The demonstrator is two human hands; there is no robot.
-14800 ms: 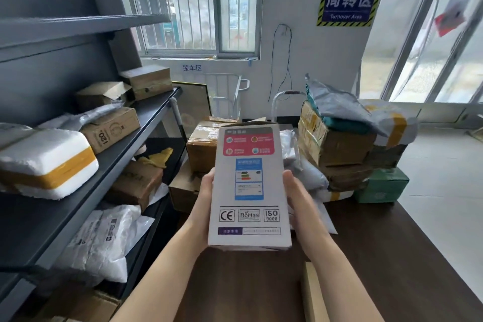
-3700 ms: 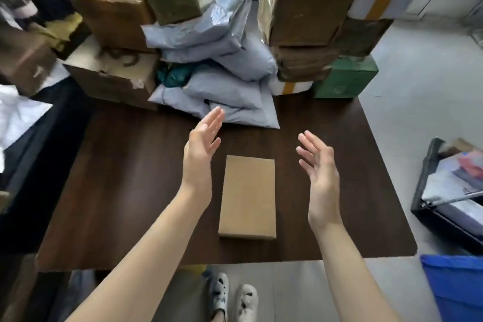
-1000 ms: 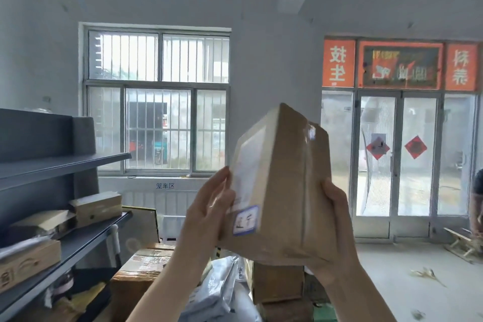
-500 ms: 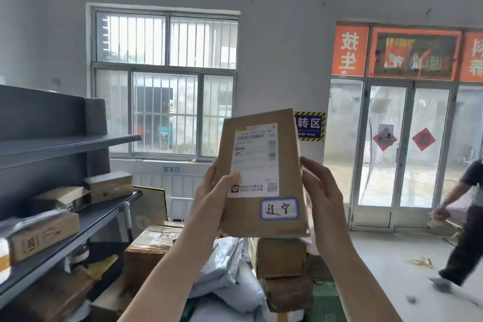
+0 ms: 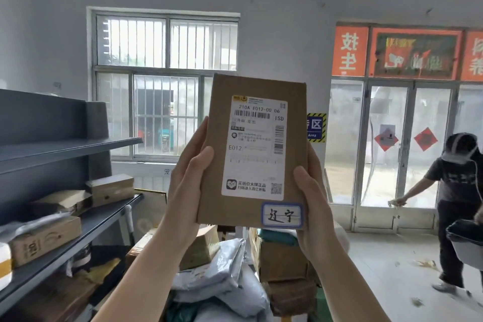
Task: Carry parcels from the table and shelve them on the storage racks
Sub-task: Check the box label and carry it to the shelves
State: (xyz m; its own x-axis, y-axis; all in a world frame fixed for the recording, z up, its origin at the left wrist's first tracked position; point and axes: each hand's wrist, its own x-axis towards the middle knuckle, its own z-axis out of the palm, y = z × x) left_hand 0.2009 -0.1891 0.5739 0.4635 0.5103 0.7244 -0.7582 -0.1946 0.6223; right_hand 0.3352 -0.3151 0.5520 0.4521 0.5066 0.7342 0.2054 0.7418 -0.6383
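Note:
I hold a flat brown cardboard parcel [image 5: 217, 191] upright at eye level, its white shipping label and a small blue-bordered handwritten sticker facing me. My left hand [image 5: 189, 183] grips its left edge and my right hand [image 5: 312, 200] grips its right edge and lower corner. The grey metal storage rack [image 5: 78, 144] stands at the left, with several cardboard boxes [image 5: 111, 189] on its middle shelf. The table itself is hidden below the frame; a pile of grey mailer bags [image 5: 222, 277] and boxes [image 5: 282, 256] shows beneath the parcel.
Another person [image 5: 460, 206] stands at the right near the glass doors [image 5: 392, 154], bent forward and carrying a grey bin. A barred window [image 5: 162, 86] fills the back wall. Scraps lie on the pale floor at the right.
The parcel has turned from edge-on to label-facing and moved slightly closer. The person at the right has walked further into view.

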